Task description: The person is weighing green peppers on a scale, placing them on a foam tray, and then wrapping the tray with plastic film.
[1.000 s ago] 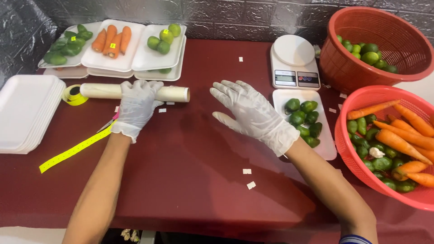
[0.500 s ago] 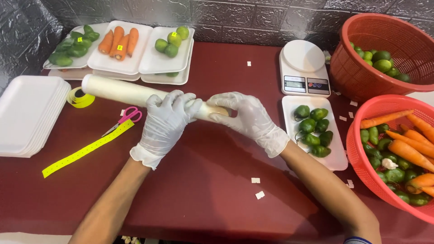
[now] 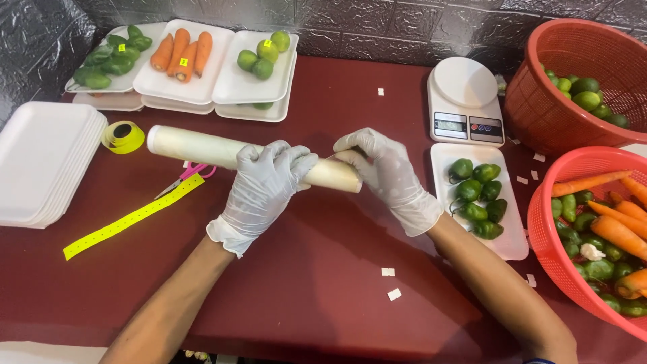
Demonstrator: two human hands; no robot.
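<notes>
While we held the roll of cling film point(image 3: 202, 148) above the dark red table point(image 3: 317, 283), our left hand point(image 3: 266, 185) was wrapped shut around its middle and our right hand point(image 3: 387, 172) pinched closed at its near end, just left of the tray of green peppers point(image 3: 480, 199). We judged the thin film could cling to the gloves or tear unevenly, since the loose edge was hard to see. Behind that tray stood a white kitchen scale point(image 3: 465, 101). Right of it, one red basket point(image 3: 573, 74) held limes and another red basket point(image 3: 593, 229) carrots and peppers. Far left of it, three filled trays point(image 3: 182, 67) carried peppers, carrots and limes beside empty foam trays point(image 3: 40, 162)
</notes>
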